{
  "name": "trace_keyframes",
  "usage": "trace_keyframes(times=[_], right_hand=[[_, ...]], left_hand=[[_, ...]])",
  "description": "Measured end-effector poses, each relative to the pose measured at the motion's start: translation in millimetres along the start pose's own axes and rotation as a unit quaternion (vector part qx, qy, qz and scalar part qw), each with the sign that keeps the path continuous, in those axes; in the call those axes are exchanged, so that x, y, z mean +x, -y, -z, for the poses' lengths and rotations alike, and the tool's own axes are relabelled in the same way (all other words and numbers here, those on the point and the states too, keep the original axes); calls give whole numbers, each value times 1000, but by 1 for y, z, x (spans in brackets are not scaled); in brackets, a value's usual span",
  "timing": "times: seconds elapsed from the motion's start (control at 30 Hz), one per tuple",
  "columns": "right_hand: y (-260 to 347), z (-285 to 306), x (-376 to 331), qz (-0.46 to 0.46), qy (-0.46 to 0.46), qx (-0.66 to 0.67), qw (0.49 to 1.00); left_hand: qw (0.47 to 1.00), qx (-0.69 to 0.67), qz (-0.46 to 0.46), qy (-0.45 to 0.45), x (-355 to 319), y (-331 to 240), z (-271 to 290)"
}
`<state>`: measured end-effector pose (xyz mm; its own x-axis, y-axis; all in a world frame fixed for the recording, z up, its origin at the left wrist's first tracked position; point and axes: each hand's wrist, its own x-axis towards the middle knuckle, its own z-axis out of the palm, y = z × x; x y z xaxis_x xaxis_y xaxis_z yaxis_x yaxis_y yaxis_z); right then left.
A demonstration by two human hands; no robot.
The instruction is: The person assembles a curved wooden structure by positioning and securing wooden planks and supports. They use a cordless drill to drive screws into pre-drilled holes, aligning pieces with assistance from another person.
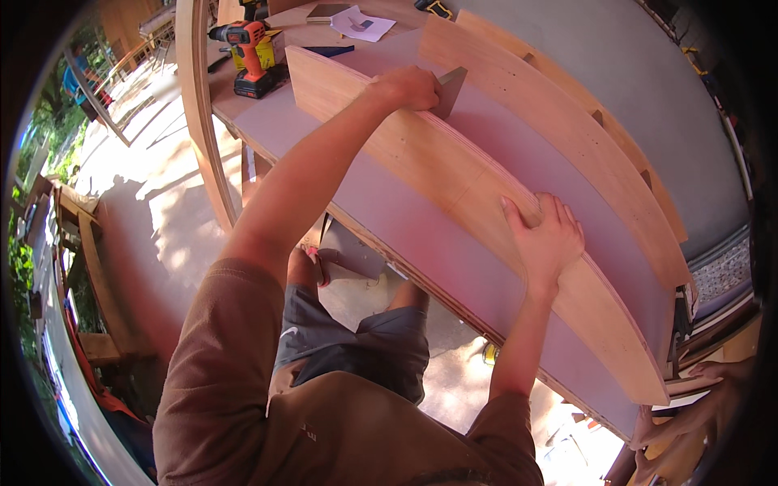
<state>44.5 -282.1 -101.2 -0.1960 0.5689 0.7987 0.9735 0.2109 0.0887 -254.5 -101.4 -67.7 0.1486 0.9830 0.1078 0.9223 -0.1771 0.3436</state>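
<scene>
A long curved plywood rib [454, 174] stands on edge on a mauve flat panel [421, 235]. My left hand [405, 87] is stretched out to the rib's top edge and grips a small grey wedge-shaped piece [450, 89] against it. My right hand [547, 231] lies over the top edge of the same rib further right, fingers spread across the wood and curled over the far side. A second curved plywood rib [567, 121] stands behind, parallel to the first.
A red and black cordless drill [251, 53] stands at the panel's far left end beside papers [361, 23]. A bent plywood arch [198, 113] rises at left. Another person's hands [689, 413] hold the panel's right end. Concrete floor lies below.
</scene>
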Motion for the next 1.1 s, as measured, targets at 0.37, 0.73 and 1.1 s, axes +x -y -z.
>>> trace_keyframes(times=[0.37, 0.73, 1.1], right_hand=[[-7, 0, 3, 4, -18, 18, 1000], [-4, 2, 5, 2, -8, 12, 1000], [-1, 5, 7, -5, 4, 8, 1000]], left_hand=[[998, -35, -47, -40, 13, 4, -8], [999, -23, -40, 19, 18, 8, -5], [999, -25, -15, 21, 14, 4, -3]])
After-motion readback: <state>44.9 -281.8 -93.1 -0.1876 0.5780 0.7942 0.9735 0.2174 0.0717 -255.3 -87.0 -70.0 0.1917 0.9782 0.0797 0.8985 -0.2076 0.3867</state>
